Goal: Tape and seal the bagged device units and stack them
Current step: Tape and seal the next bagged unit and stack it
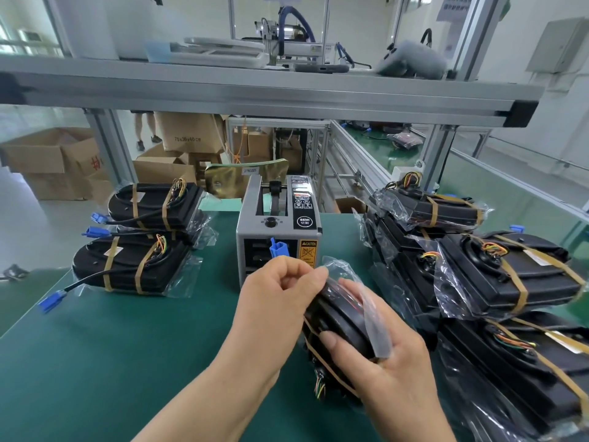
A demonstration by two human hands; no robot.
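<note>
I hold a black device unit [341, 327] in a clear plastic bag above the green mat, tilted on its edge. My right hand [385, 362] grips it from the right, thumb across its face. My left hand [280, 298] pinches the bag's loose flap at the unit's top. Brown tape bands run round the unit's lower part, and coloured wires hang below it. Its blue connector [279, 248] sticks up behind my left hand. A grey tape dispenser [280, 218] stands just behind my hands.
Two taped bagged units [137, 266] [156, 202] lie at the left, blue connectors trailing toward the mat's edge. A pile of several bagged units [510, 282] fills the right side. An aluminium shelf [255, 90] spans overhead. Cardboard boxes [51, 161] stand on the floor behind.
</note>
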